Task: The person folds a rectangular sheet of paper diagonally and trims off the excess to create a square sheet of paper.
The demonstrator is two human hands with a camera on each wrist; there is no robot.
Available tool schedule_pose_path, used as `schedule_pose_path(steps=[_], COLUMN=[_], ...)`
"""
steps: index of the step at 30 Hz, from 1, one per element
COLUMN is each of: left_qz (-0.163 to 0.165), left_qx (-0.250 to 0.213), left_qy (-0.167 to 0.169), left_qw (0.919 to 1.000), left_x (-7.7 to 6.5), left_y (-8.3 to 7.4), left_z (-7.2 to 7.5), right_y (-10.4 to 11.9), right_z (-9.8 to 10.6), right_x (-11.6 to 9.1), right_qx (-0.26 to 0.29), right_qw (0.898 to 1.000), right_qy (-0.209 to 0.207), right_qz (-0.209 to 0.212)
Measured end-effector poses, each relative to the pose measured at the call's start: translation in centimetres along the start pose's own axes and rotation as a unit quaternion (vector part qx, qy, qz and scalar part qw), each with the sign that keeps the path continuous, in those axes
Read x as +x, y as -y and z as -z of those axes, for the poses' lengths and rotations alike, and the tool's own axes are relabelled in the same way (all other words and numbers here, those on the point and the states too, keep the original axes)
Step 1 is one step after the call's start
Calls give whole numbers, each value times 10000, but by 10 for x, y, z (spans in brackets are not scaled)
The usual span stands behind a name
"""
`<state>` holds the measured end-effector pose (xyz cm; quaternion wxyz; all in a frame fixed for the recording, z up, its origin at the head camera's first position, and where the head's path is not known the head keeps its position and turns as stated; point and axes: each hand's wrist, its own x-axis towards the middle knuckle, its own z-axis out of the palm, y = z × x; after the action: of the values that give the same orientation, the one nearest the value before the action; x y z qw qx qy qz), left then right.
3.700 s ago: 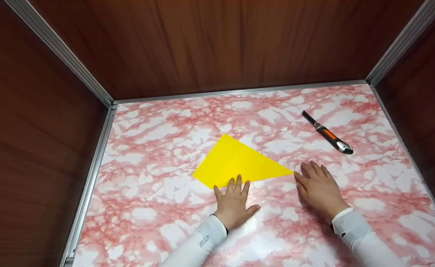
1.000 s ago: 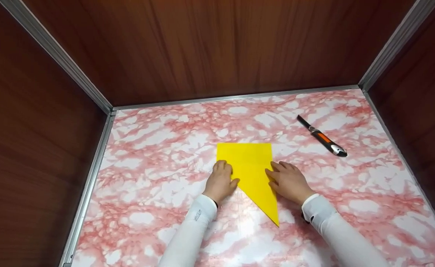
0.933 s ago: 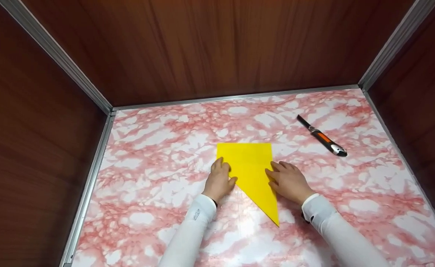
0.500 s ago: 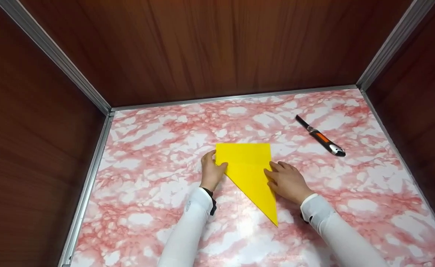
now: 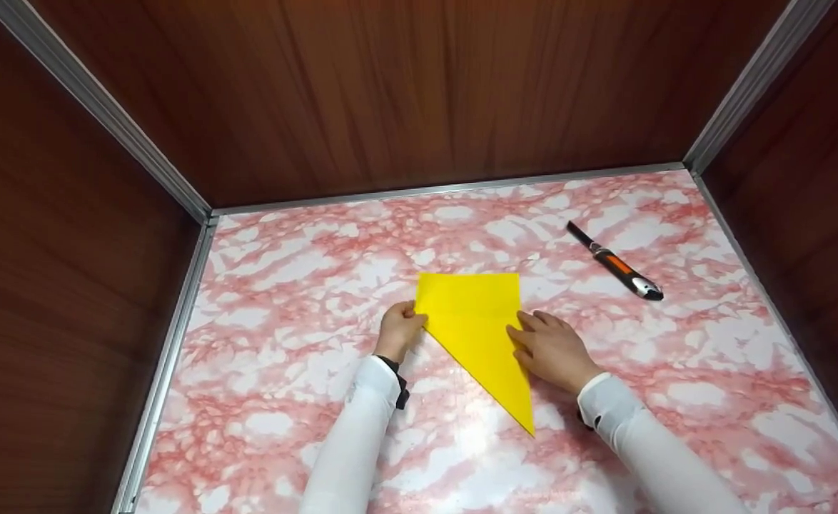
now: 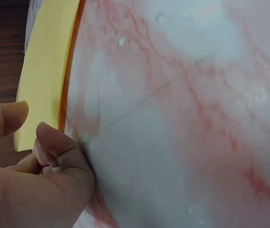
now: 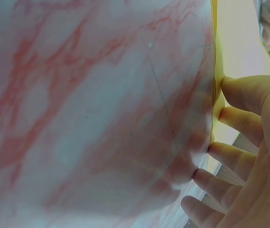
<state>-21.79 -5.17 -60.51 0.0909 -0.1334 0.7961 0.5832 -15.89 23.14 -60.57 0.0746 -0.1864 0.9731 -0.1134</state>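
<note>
A folded sheet of yellow paper (image 5: 472,321) lies on the table, straight across its far end and narrowing to a point toward me. My left hand (image 5: 399,332) pinches its left edge where the slanted side begins; the left wrist view has the thumb and curled fingers of that hand (image 6: 35,185) at the corner of the paper (image 6: 49,57). Against the right edge rests my right hand (image 5: 554,353), fingers spread. In the right wrist view, the tips of this hand (image 7: 263,137) touch along the edge of the paper (image 7: 234,38).
A utility knife (image 5: 615,263) with a black and orange handle lies at the back right, apart from the paper. The red and white marbled table (image 5: 283,400) is bounded by metal rails and brown wood-look panels (image 5: 390,93) at the back and sides.
The paper was turned so its point faces me. My left hand then slid off its surface, leftward and up to the left edge, and took hold there. The right hand has lately stayed put.
</note>
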Motion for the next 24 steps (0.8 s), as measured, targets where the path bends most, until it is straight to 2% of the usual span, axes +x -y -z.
schedule_pose_path(steps=[6,9,10,13,16,18,20,21,22,24], left_qz=[-364,-482,-481,-194,270,453,448,414,363,227], left_qx=[682,564,457,-426,-1223,-1553,-1728,-1801,-1889,-2096], left_qy=[-26,21,47,321,583,668,705,713,728,768], left_qw=[9970,9972,9978,9984,9904,9846,9814,9802,9786,9745], left_x=[-3,-4,-4,-4,-5,-5,-5,-6,-6,-8], left_y=[-1,-1,-2,-1,0,0,-1,-1,-2,-4], left_z=[2,3,3,5,8,10,11,12,12,13], right_y=[0,-2,-3,-5,-8,-9,-10,-11,-11,-12], right_z=[1,0,-1,-3,-4,-4,-2,-1,1,5], right_x=[-1,-2,-2,-2,-1,0,2,2,4,6], right_qx=[51,81,112,220,563,1007,1647,2044,2492,3509], right_qw=[9999,9998,9997,9994,9980,9942,9841,9750,9625,9255], right_qy=[-106,-128,-137,-204,-277,-337,-409,-439,-461,-527], right_qz=[98,142,148,183,59,-151,-520,-751,-965,-1326])
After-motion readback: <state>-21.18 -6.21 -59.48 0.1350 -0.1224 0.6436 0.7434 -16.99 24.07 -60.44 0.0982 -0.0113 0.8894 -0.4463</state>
